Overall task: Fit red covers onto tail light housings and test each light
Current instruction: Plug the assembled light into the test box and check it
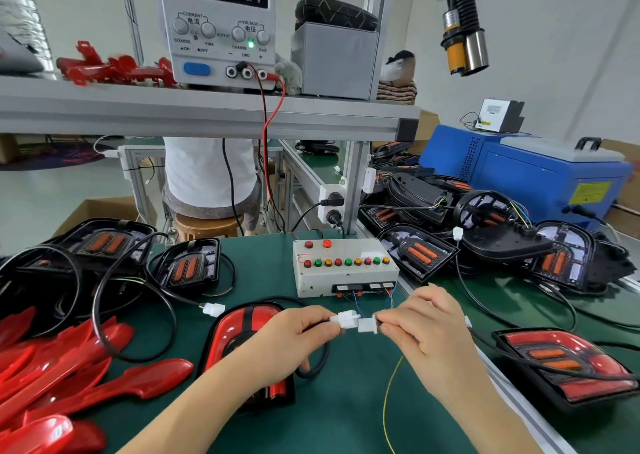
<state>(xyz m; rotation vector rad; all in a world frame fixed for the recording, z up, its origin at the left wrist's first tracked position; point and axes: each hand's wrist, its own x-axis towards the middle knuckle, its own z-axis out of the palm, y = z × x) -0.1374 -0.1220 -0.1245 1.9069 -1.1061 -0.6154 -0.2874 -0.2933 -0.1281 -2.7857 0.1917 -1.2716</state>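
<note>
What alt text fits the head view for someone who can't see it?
The left hand and right hand pinch a white cable connector and a second white connector end to end, in front of the test box with coloured buttons. A red-covered tail light lies under the left wrist; the power supply on the shelf reads 0.000 A, 12.00 V.

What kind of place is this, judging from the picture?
Most likely a factory assembly and testing bench for vehicle tail lights: a power supply, a test box with coloured lamps, and piles of housings and red covers.
</note>
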